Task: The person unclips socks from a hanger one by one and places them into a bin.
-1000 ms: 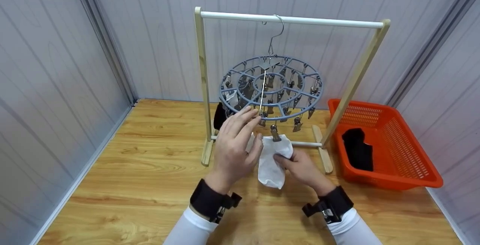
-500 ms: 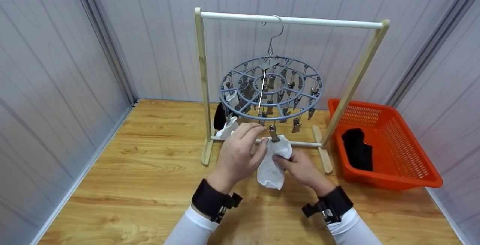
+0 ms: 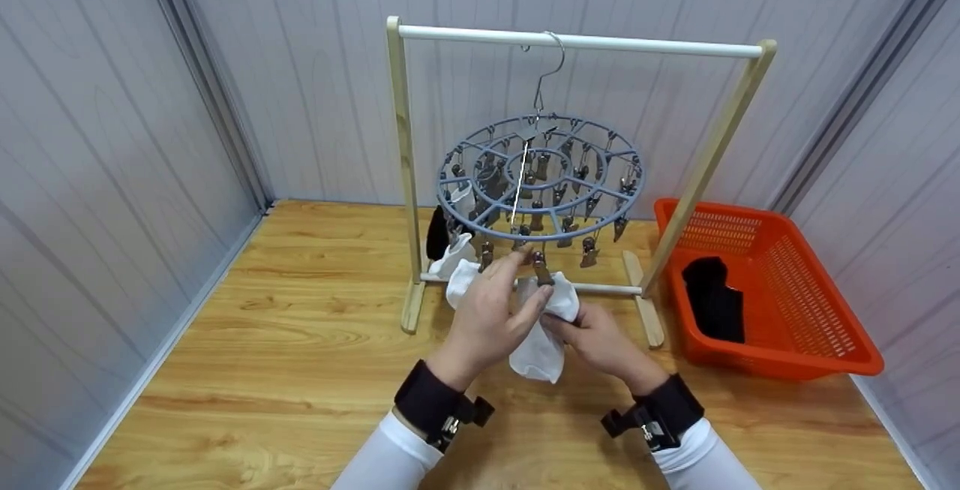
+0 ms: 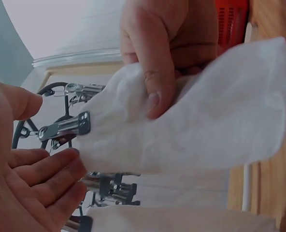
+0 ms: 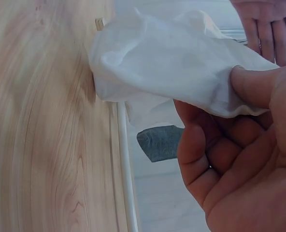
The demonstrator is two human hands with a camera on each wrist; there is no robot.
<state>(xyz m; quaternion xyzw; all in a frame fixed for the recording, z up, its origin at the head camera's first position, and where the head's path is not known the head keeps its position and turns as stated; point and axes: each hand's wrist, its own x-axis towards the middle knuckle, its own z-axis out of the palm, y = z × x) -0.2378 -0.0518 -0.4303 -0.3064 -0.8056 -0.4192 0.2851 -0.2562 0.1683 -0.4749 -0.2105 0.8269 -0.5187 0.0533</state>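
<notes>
A white sock (image 3: 538, 355) hangs below the round clip hanger (image 3: 561, 236), a metal clip (image 4: 73, 126) at its top edge. My right hand (image 3: 600, 340) pinches this sock at its side between thumb and fingers, thumb on top in the right wrist view. Beside the clip is my left hand (image 3: 491, 325), thumb apart from its loosely extended fingers. In the left wrist view its fingertips (image 4: 68, 159) lie close to the sock's clipped edge; whether they touch it I cannot tell. Another white sock (image 3: 459, 280) hangs to the left, partly behind the left hand.
The hanger hooks onto the white bar (image 3: 660, 44) of a wooden stand (image 3: 397, 160). Several bare clips dangle from it. More socks hang at its left, one of them black (image 3: 437, 235). At right, an orange basket (image 3: 795, 366) holds black cloth (image 3: 712, 299).
My left hand has moved right and slightly down, closer to the clip, uncovering white socks at the left. My right hand keeps its pinch on the sock, nearly in place.
</notes>
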